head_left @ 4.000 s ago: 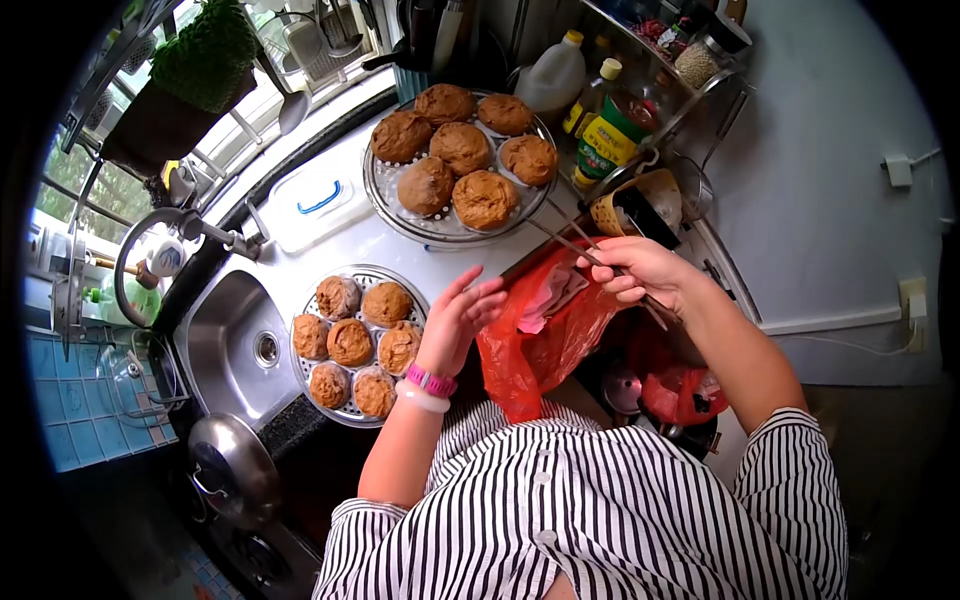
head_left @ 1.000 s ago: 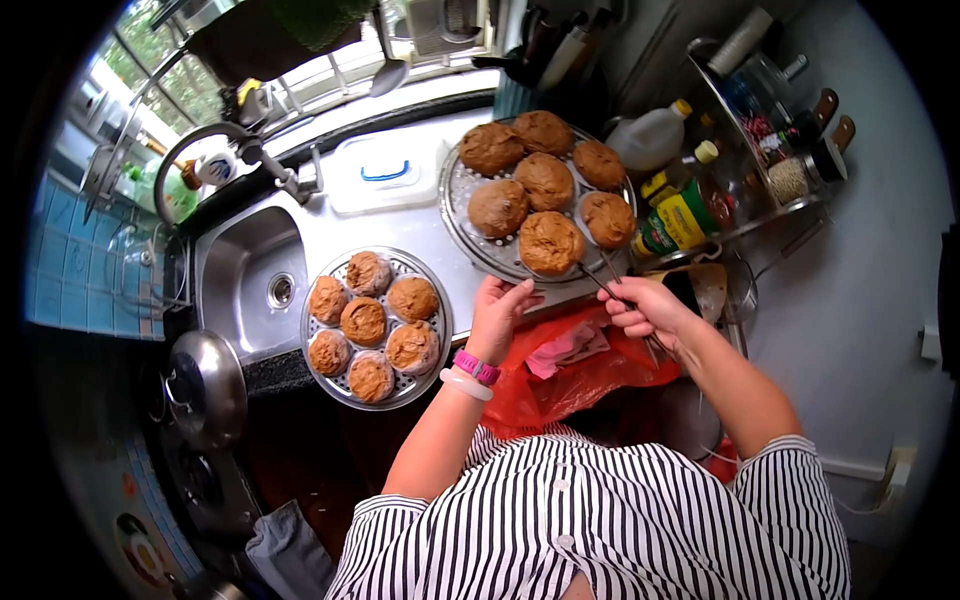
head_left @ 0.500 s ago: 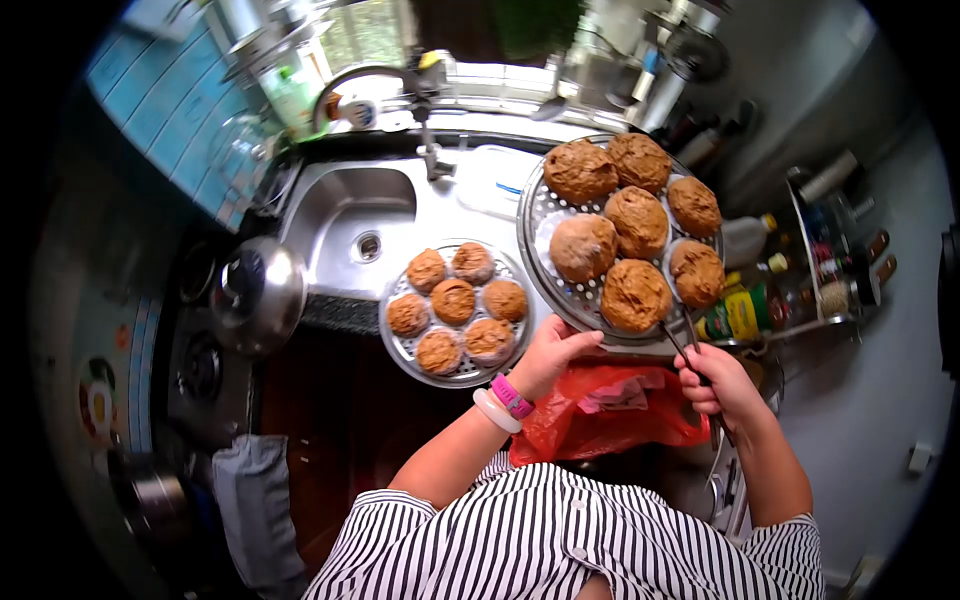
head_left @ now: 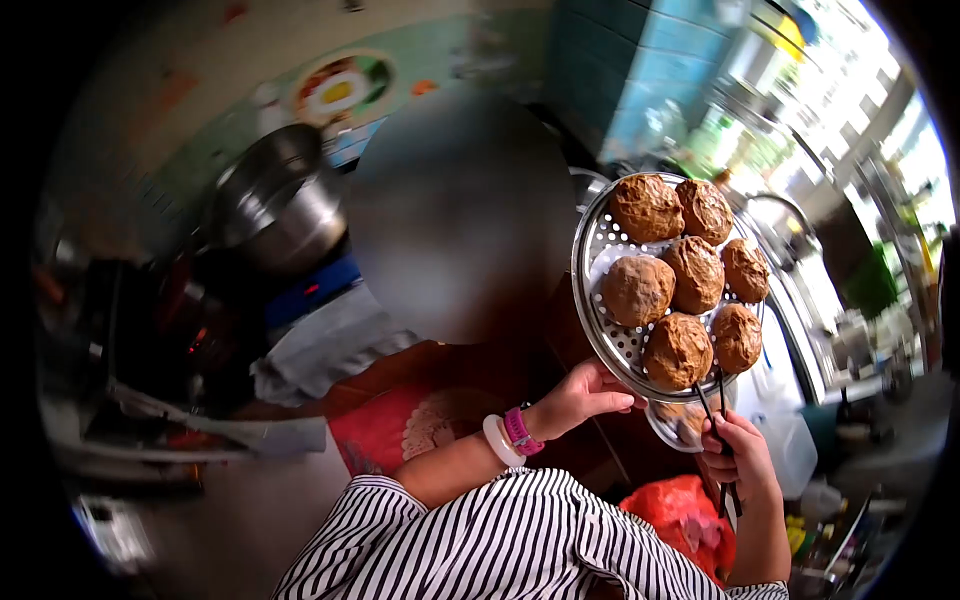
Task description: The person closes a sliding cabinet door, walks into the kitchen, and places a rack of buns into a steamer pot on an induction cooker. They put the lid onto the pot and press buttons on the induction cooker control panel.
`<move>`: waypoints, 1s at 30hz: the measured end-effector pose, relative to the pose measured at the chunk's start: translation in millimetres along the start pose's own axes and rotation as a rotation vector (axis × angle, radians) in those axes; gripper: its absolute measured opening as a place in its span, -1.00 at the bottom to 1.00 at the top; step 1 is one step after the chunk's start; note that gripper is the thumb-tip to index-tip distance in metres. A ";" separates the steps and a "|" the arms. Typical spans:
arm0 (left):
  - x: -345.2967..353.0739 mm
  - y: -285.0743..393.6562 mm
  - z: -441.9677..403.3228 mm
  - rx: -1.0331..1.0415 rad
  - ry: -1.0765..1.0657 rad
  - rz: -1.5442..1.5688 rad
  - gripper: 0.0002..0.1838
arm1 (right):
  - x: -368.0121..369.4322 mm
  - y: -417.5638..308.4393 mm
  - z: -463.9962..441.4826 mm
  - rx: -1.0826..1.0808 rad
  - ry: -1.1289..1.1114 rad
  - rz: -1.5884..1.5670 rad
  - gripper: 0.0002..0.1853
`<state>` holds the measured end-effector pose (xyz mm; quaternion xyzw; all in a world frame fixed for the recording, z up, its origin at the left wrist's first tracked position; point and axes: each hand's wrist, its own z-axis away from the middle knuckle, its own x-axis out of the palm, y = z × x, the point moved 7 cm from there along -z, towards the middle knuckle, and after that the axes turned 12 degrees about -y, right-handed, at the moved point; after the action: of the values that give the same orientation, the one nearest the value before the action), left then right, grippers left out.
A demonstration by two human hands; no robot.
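A round perforated metal tray (head_left: 627,340) carries several brown buns (head_left: 694,274) and is raised off the counter. My left hand (head_left: 585,398) grips its near rim, thumb on top and fingers underneath. In my right hand (head_left: 738,452) is a pair of dark chopsticks (head_left: 722,420), their tips at the tray's near edge beside the lowest buns. A second tray (head_left: 665,430) of buns shows only in part beneath the raised one.
A steel pot (head_left: 280,205) stands at the upper left, with a grey cloth (head_left: 330,340) below it. A large blurred grey round shape (head_left: 455,215) fills the upper middle. The red plastic bag (head_left: 685,515) is at the lower right, and a white counter (head_left: 785,350) at the right.
The view has swung left towards the stove side. The bun tray has left the counter, held in my left hand. My right hand has moved along with it, still holding the chopsticks.
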<state>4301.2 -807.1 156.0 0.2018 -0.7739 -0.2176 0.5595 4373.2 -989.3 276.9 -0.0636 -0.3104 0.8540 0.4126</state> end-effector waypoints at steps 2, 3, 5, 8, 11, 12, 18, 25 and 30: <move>-105.0 44.4 -6.1 -0.043 -0.028 0.146 -0.53 | 60.1 -47.9 -85.5 0.085 0.131 -0.031 -0.87; -128.2 70.6 10.8 -0.020 0.002 0.157 -0.52 | 89.5 -59.0 -113.4 0.100 0.089 -0.017 -0.86; -199.0 136.2 47.8 0.009 0.047 0.164 -0.52 | 155.7 -90.6 -189.9 0.160 0.027 0.019 -0.84; -288.1 222.4 113.9 0.022 0.233 0.064 -0.51 | 262.7 -130.5 -289.4 0.198 -0.134 0.077 -0.82; -255.1 202.5 151.1 0.150 0.480 -0.016 -0.55 | 262.6 -133.5 -286.0 0.248 -0.314 0.115 -0.83; -229.1 171.6 158.4 0.154 0.530 -0.040 -0.56 | 239.8 -119.0 -272.4 0.260 -0.350 0.118 -0.83; -233.9 150.3 249.1 0.280 0.971 -0.018 -0.61 | 284.0 -133.3 -345.7 0.359 -0.485 0.214 -0.81; -217.8 142.0 315.5 0.564 1.293 -0.045 -0.67 | 333.7 -144.2 -411.8 0.534 -0.617 0.152 -0.81; -211.0 132.5 342.9 0.661 1.425 -0.034 -0.67 | 344.3 -134.5 -426.9 0.591 -0.611 0.158 -0.81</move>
<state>4026.7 -542.6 -29.4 0.4604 -0.2498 0.1974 0.8287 4394.1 -466.3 64.8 0.2895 -0.1547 0.9147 0.2358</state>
